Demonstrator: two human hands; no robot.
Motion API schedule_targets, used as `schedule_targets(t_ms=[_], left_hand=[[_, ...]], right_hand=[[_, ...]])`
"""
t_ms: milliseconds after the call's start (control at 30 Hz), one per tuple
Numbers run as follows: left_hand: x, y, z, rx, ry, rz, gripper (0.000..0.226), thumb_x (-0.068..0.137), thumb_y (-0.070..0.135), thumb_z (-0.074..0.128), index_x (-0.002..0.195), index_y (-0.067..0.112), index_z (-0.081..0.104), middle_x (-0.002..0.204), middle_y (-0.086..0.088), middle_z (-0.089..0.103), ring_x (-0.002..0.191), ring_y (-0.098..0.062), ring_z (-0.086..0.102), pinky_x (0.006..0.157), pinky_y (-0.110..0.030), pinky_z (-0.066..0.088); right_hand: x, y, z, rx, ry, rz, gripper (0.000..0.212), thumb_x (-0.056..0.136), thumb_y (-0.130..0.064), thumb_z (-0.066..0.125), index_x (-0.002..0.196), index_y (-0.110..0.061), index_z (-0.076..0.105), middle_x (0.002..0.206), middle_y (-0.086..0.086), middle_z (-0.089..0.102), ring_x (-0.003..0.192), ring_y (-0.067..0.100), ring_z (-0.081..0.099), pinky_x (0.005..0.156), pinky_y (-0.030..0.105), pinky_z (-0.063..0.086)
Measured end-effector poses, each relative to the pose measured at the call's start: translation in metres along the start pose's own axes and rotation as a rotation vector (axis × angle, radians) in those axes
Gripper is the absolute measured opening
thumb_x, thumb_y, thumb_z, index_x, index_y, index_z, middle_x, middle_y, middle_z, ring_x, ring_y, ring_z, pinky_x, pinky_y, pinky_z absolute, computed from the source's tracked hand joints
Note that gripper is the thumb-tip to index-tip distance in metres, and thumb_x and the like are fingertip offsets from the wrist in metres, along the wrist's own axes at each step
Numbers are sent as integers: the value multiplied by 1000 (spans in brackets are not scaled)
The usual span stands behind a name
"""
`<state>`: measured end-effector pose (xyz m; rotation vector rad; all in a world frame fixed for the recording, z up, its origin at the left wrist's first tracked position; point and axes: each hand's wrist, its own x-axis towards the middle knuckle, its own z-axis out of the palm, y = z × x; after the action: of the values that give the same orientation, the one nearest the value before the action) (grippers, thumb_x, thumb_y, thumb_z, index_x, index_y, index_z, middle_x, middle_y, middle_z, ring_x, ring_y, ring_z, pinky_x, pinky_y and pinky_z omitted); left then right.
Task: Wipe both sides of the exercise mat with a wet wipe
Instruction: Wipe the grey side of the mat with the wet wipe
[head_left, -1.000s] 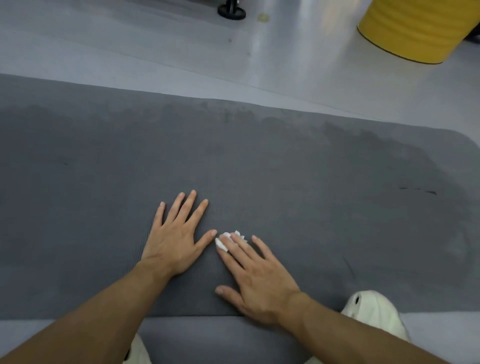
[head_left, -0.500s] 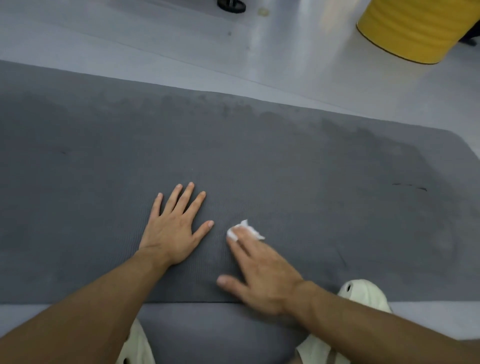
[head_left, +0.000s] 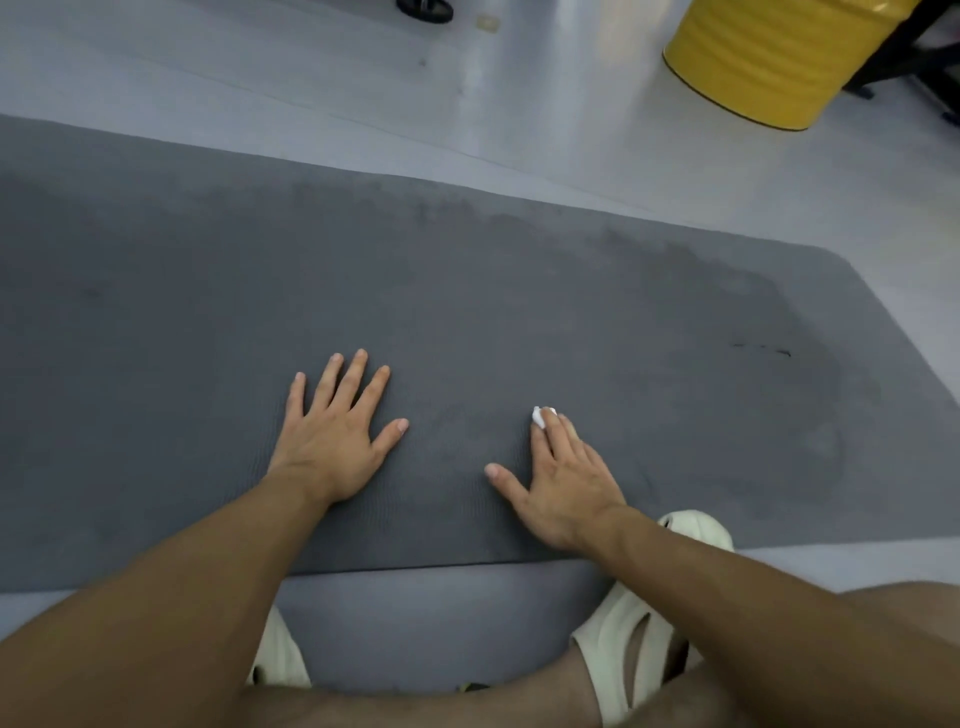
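A dark grey exercise mat (head_left: 519, 291) lies flat across the floor, with darker damp patches over much of its surface. My left hand (head_left: 335, 431) rests flat on it, fingers spread, holding nothing. To its right, my right hand (head_left: 563, 480) presses a small crumpled white wet wipe (head_left: 541, 415) onto the mat under its fingertips. Only a bit of the wipe shows beyond the fingers.
A yellow drum (head_left: 769, 57) stands on the pale floor at the back right, with black legs of some furniture beside it. A black round base (head_left: 423, 8) sits at the top edge. My cream clogs (head_left: 628, 639) are at the mat's near edge.
My right hand has slid the wipe to the right, away from my left hand. The left hand has stayed flat in place.
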<state>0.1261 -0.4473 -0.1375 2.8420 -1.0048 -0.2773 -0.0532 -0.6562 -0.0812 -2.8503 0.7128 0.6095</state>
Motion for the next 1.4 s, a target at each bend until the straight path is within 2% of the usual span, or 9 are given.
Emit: schedule_targets(t_ms=[100,333,467,667,767,867,1000,1100,1400], left_hand=[[1,6,-4,-11,-51,-31,75,98,70,7,162,34,-6,170,5,-17,156,-21,-17,125,-56,-7],[2,21,-20,-69,-173,-97,67,104,61,18,162,36,-5,169,3,-22,155,-27,-20,123,-61,-4],[1,31,-29,-119,-252,-93,61,107,53,24,161,43,-2,168,4,-24,154,-32,-24,121,-66,-7],[-10,28,-30,-117,-259,-14,60,107,52,29,161,44,5,169,7,-18,154,-32,-21,120,-67,-6],[-16,36,-27,-107,-262,20,61,106,54,30,160,45,5,170,8,-17,155,-31,-20,119,-68,-7],[-15,33,-23,-88,-243,67,62,104,60,27,159,48,2,169,11,-18,155,-27,-21,120,-67,-8],[-16,24,-18,-27,-190,99,61,103,63,19,159,49,0,169,13,-16,156,-24,-17,122,-62,-7],[-15,27,-13,-12,-177,100,60,103,63,17,158,50,-3,169,13,-17,156,-22,-19,122,-61,-9],[-16,26,-11,-5,-230,81,62,101,66,13,156,52,-11,166,16,-25,154,-19,-25,122,-59,-13]], right_hand=[[-2,-17,-1,52,-26,-19,99,93,-78,17,162,-7,1,170,2,-7,155,15,-15,127,36,0],[-35,-82,14,67,-63,-313,85,100,-68,25,162,-12,6,171,-1,-3,155,12,-13,127,38,0],[-41,-97,21,7,-24,-206,79,102,-64,22,163,-17,1,170,-5,-11,154,10,-16,126,38,-3],[-23,-58,8,80,-48,188,81,102,-64,20,163,-15,-1,170,-3,-9,156,16,-7,126,39,4],[-16,-50,4,70,-62,181,80,103,-63,21,163,-13,3,171,-2,-5,156,16,-5,126,39,6],[-19,-61,5,128,-22,86,78,104,-59,24,162,-11,6,171,0,-2,156,15,-8,127,38,5],[-63,-94,31,51,20,-324,76,105,-58,27,162,-10,9,171,4,-2,156,13,-10,127,35,-1],[-87,-96,45,-22,12,-443,80,102,-65,26,163,-15,10,171,-1,-2,155,9,-11,126,36,-3],[-55,-45,23,59,-36,-37,87,98,-71,9,163,-14,-1,170,-4,-11,154,10,-16,126,43,-6]])
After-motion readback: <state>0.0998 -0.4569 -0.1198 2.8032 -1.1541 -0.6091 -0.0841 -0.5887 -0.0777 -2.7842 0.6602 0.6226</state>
